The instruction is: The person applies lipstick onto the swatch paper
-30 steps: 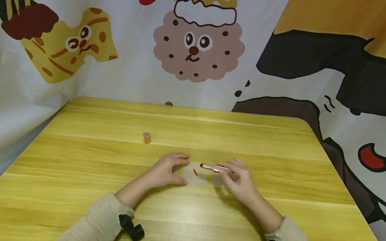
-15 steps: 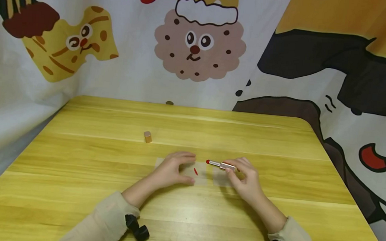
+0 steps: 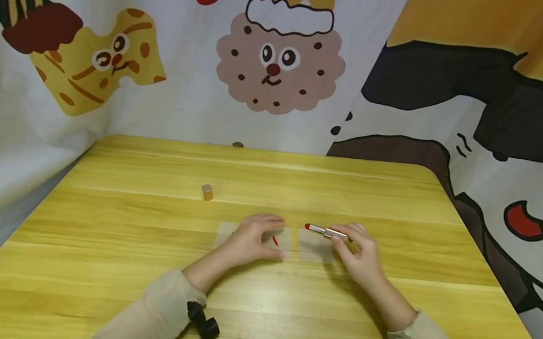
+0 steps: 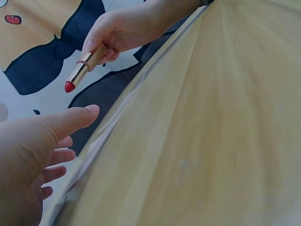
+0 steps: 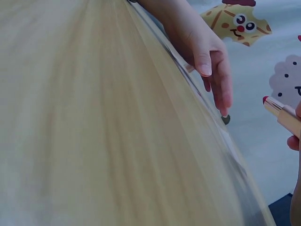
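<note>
My right hand (image 3: 362, 253) pinches an uncapped lipstick (image 3: 334, 234) between thumb and fingers. Its red tip points left, raised over a pale, see-through sheet (image 3: 315, 250) on the table. To the left, my left hand (image 3: 252, 237) hovers with fingers and thumb spread and nothing between them. Below it lies another see-through sheet (image 3: 285, 236), with a short red streak (image 3: 275, 240) showing between thumb and fingers; part of this sheet is hidden by the hand. In the left wrist view, the lipstick (image 4: 80, 74) is beyond my left thumb, apart from it.
The lipstick's small copper-coloured cap (image 3: 207, 192) stands farther back on the wooden table (image 3: 261, 316), left of the hands. Behind the table hangs a cloth (image 3: 171, 120) with cartoon prints. Black camera mounts (image 3: 203, 322) sit at both sleeve cuffs.
Both hands have shifted right, the right one carrying the lipstick away from the red streak to over the right-hand sheet. More of the sheet left of my left hand now shows.
</note>
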A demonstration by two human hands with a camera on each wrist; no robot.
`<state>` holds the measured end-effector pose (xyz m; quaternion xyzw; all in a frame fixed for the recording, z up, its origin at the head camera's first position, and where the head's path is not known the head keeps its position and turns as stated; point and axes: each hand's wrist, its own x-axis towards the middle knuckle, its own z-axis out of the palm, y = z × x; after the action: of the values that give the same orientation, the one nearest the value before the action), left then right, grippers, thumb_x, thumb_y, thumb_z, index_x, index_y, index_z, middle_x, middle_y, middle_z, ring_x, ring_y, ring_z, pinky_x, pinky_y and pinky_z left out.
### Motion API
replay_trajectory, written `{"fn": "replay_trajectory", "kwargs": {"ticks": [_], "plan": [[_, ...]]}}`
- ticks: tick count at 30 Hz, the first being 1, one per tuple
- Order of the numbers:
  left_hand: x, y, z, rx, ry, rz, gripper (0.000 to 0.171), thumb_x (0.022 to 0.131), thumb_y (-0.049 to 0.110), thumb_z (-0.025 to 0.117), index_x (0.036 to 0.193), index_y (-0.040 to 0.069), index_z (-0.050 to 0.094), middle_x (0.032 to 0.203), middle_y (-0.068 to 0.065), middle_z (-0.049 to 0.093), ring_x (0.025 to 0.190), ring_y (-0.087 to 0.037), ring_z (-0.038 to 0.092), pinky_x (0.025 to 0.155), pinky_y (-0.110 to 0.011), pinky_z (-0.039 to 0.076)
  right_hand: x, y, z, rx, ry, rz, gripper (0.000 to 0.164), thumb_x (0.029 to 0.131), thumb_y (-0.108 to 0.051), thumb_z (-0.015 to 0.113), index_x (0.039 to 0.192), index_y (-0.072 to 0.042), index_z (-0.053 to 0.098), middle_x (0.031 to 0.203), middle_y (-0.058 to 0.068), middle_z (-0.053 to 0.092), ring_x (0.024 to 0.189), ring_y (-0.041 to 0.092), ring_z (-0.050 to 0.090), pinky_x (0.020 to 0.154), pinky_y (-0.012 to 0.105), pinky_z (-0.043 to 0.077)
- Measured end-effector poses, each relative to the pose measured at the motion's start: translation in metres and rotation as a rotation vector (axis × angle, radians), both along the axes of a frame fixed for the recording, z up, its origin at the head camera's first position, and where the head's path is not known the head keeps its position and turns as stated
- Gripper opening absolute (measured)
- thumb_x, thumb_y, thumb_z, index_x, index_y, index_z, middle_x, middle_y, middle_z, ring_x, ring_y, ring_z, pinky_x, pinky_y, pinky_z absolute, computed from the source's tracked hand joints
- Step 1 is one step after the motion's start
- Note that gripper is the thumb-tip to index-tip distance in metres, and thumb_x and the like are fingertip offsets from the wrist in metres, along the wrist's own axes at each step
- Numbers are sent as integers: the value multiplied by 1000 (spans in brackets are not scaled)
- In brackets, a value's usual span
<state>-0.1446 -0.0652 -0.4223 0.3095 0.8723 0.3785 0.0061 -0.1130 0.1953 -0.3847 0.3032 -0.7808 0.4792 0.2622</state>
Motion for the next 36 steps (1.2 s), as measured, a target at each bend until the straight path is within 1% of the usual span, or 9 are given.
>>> {"fn": "replay_trajectory", "kwargs": {"ticks": [3,10,13,17,25,29,32,36], "plan": [[0,4,1,-7,2,1,71,74,38,83,131,5,58,137,-8,52,131,-26,41,109,-48,25,1,5,-1,6,-13,-24,23,68,25,65,88,12,68,79,19,66,72,17,49,60,31,36],[-2,13,-1,-19,29,-17,69,74,39,82,130,5,59,136,-8,54,130,-26,42,109,-49,24,1,13,-4,15,2,-50,25,67,25,65,88,12,68,78,18,66,71,16,49,60,29,36],[-1,17,0,-31,25,-16,70,74,40,82,130,6,59,136,-7,54,130,-26,41,110,-50,23,2,14,-4,15,14,-48,23,68,24,65,87,12,68,78,18,66,71,16,49,60,29,36],[-1,21,0,-49,15,-12,69,75,41,81,131,7,59,136,-6,53,131,-26,41,110,-50,22,2,16,-3,13,31,-43,17,72,19,67,87,12,68,76,18,65,70,15,48,60,28,35],[-2,27,0,-90,18,-5,69,76,44,79,132,9,58,138,-4,52,132,-24,40,110,-48,22,4,23,-5,36,-11,-68,15,74,17,67,88,11,69,76,17,66,70,12,47,60,27,35],[-2,31,0,-96,13,-6,70,76,44,80,132,9,58,138,-4,52,131,-24,40,111,-48,22,-3,33,-21,50,-25,-74,15,76,13,69,90,7,71,78,14,67,71,12,48,60,28,36],[-3,34,-1,-101,8,-6,70,75,44,80,132,10,58,138,-4,51,131,-23,40,111,-48,21,-4,35,-23,53,-30,-77,18,75,14,70,91,6,71,79,13,67,71,12,47,61,28,35],[-3,38,0,-108,-2,-9,70,75,44,80,132,10,58,139,-4,51,132,-24,40,111,-48,21,5,28,-6,49,-28,-73,15,74,15,69,89,10,69,77,15,65,70,14,47,61,28,35]]}}
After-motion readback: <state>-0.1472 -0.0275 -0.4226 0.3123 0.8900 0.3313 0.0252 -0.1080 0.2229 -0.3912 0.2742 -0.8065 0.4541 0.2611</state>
